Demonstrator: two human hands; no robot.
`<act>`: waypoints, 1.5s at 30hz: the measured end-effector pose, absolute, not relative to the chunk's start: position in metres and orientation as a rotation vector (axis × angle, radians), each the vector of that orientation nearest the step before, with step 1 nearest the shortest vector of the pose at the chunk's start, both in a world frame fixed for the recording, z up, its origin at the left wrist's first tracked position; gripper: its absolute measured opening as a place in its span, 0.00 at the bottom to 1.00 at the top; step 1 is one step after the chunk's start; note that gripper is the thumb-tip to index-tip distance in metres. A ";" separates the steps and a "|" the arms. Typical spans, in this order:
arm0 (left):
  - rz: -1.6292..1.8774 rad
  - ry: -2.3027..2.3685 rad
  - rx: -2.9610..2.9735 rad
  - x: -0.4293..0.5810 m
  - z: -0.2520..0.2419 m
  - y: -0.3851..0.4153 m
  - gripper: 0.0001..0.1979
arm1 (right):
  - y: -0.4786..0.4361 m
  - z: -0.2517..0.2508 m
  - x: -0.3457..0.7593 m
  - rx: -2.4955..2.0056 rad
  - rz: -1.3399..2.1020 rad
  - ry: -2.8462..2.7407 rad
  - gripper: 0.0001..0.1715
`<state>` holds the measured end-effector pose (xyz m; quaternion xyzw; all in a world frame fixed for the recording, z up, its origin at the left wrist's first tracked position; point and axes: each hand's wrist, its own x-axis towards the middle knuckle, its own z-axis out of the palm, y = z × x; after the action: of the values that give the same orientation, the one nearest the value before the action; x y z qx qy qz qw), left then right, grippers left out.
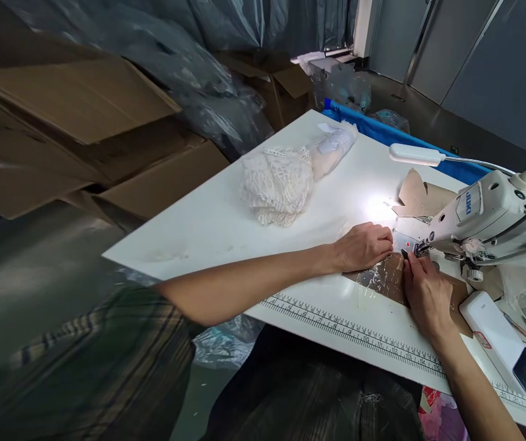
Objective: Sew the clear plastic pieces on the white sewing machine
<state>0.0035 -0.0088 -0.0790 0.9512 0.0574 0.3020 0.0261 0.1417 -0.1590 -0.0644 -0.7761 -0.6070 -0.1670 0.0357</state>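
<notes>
Near the machine (467,211), left hand (364,246) curled, grip unclear; black object (405,253) in right hand (428,295)

Worktop (189,245), white, pointed corner at left, black ruler scale (349,327) along near edge; bearing: one bundle of white openwork lace (276,184); one pale wrapped bundle (334,153), touching the lace; one white sewing machine (487,208), marked JUKI; one brown sheet (389,278), thread-strewn; one curled brown piece (412,193), beyond the needle area; one white device (495,337), dark display, cabled; slim tools (522,331), right edge
</notes>
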 end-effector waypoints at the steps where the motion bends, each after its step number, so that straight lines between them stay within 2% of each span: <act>1: 0.929 0.167 2.967 0.003 -0.079 -0.011 0.15 | -0.161 -0.066 0.143 -2.331 -0.577 -1.837 0.18; 7: 0.930 -0.048 3.063 0.002 -0.076 -0.029 0.15 | -0.168 -0.068 0.145 -2.127 -0.738 -1.760 0.22; 12: 0.905 0.015 3.023 0.001 -0.076 -0.029 0.17 | -0.167 -0.068 0.144 -2.117 -0.729 -1.714 0.20; 18: 0.972 0.210 2.744 -0.002 -0.073 -0.020 0.19 | -0.167 -0.068 0.145 -2.124 -0.695 -1.618 0.24; 23: 1.050 0.634 2.617 0.004 -0.073 0.013 0.16 | -0.166 -0.067 0.142 -2.146 -0.401 -1.537 0.29; 27: 0.817 0.841 2.698 0.008 -0.077 0.032 0.15 | -0.165 -0.066 0.143 -2.100 -0.237 -1.489 0.30; 30: 0.723 0.801 2.772 0.006 -0.071 0.032 0.11 | -0.166 -0.065 0.144 -2.042 -0.121 -1.443 0.31; 34: 0.696 0.737 2.696 -0.001 -0.051 0.026 0.13 | -0.165 -0.059 0.138 -1.930 0.189 -1.325 0.32; 37: 0.562 0.653 2.370 -0.005 -0.037 0.020 0.15 | -0.160 -0.053 0.131 -1.862 0.480 -1.181 0.33; 41: 0.378 0.529 1.855 -0.008 -0.030 0.014 0.10 | -0.146 -0.046 0.125 -1.723 0.746 -0.951 0.39; 43: 0.284 0.482 1.675 -0.011 -0.029 0.013 0.13 | -0.140 -0.046 0.124 -1.671 0.831 -0.865 0.41; 45: 0.239 0.455 1.583 -0.014 -0.028 0.013 0.20 | -0.134 -0.048 0.124 -1.652 0.848 -0.833 0.42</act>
<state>-0.0136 0.0131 -0.0281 0.7033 0.2020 0.1060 0.6733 0.1241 -0.1339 -0.0480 -0.6907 -0.3484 0.3545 0.5252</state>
